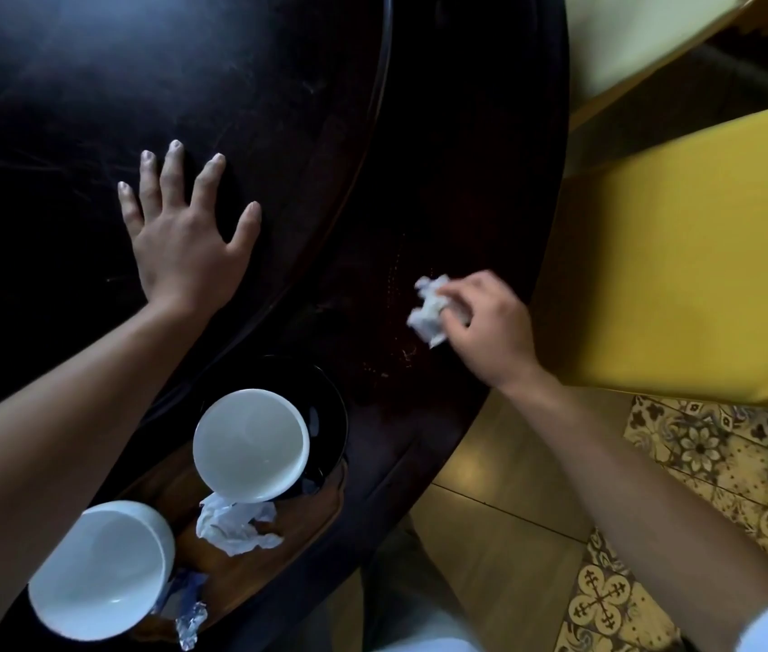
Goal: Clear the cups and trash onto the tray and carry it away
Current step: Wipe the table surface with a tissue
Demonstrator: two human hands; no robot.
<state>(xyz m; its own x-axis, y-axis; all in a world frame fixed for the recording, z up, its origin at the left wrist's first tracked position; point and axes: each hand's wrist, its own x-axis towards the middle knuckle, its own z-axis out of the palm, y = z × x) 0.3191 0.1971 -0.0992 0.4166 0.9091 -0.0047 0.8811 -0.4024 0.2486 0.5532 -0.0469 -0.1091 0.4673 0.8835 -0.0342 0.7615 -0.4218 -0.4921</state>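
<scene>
Your left hand (184,228) lies flat on the dark table (372,134), fingers spread wide and straight, holding nothing. Your right hand (485,322) pinches a crumpled white napkin (429,310) in curled fingertips close to the table's right edge, beside the yellow chair seat (683,256). At the near edge sits the wooden tray (321,505), carrying two white cups: one cup (250,442) toward the tray's far end, partly over a black saucer (330,416), the other cup (100,569) at the tray's near left end. Between them a second crumpled napkin (236,527) rests on the tray, touching the far cup, and a foil wrapper (191,621) lies just beside the near cup
</scene>
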